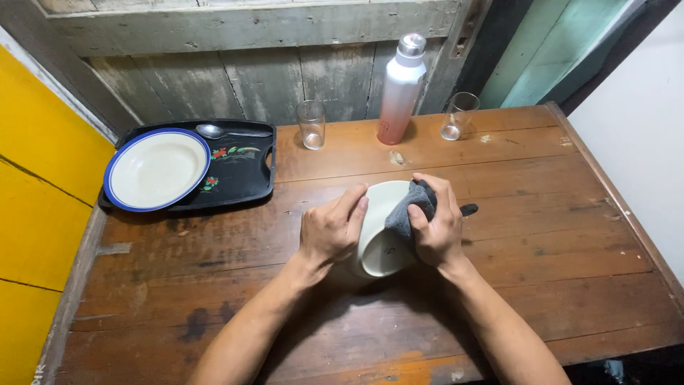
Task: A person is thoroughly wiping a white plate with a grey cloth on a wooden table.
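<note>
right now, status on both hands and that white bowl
Left hand grips tilted white ceramic bowl at its rim. Right hand presses grey cloth into it. Wooden table around them bare, nothing blocking.

table: worn brown wood (499,164)
wall, 12 o'clock: weathered grey planks (235,78)
wall, 9 o'clock: yellow (35,142)
wall, 3 o'clock: white (641,128)

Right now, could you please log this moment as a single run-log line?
left hand: holds white bowl tilted | right hand: presses grey cloth into bowl | nearby: plate on black tray
</note>
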